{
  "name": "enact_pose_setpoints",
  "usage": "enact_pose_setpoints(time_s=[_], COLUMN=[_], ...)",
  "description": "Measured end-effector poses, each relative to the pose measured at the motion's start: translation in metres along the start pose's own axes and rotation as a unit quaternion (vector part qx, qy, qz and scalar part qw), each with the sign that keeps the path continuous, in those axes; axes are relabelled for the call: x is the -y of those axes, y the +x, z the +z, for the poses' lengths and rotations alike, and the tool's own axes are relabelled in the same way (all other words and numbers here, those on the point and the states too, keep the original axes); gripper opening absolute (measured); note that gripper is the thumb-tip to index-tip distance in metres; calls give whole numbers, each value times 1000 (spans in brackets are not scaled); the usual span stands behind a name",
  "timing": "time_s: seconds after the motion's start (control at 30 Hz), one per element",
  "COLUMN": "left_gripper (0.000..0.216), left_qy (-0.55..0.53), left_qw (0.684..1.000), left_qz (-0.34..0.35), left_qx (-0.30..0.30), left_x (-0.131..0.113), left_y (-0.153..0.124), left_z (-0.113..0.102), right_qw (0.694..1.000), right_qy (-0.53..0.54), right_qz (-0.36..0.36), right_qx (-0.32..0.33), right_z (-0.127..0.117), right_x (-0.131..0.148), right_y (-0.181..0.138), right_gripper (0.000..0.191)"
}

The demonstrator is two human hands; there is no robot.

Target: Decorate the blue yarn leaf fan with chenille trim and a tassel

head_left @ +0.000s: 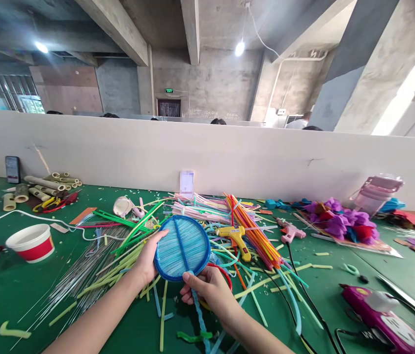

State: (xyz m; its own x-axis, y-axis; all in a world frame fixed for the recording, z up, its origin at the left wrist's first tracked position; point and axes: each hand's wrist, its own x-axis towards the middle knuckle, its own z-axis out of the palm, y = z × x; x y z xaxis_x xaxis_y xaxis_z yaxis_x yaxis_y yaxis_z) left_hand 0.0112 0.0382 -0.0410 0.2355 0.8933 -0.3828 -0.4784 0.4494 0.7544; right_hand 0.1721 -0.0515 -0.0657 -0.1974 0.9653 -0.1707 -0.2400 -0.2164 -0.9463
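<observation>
I hold up a flat, round blue leaf shape made of pale blue strands, with a darker blue rim and a midrib that runs down into a stem. My left hand grips its left edge, thumb on the front face. My right hand pinches the bottom of the leaf where the blue stem leaves it, fingers closed. Under the leaf lies a heap of coloured pipe cleaners, orange, green, pink and blue. A yellow glue gun lies just right of the leaf.
On the green table: thin metal wires, a red-and-white cup, rolls of tape, a pink glue gun, purple and red felt flowers, a pink bottle, a magenta tool. A white partition wall stands behind.
</observation>
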Motion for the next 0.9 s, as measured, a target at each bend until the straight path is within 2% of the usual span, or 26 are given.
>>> enact_pose_setpoints(time_s=[0.47, 0.9], left_gripper=[30, 35], left_qy=[0, 8], left_qw=[1000, 1000], left_qz=[-3, 0], left_qx=[-9, -3], left_x=[0, 1], left_y=[-1, 0], left_z=[-1, 0], right_qw=[1000, 1000], right_qy=[-7, -20], right_qz=[-3, -11], right_qx=[4, 11], right_z=[-1, -3], right_x=[-3, -8], right_y=[4, 6], right_gripper=[61, 63])
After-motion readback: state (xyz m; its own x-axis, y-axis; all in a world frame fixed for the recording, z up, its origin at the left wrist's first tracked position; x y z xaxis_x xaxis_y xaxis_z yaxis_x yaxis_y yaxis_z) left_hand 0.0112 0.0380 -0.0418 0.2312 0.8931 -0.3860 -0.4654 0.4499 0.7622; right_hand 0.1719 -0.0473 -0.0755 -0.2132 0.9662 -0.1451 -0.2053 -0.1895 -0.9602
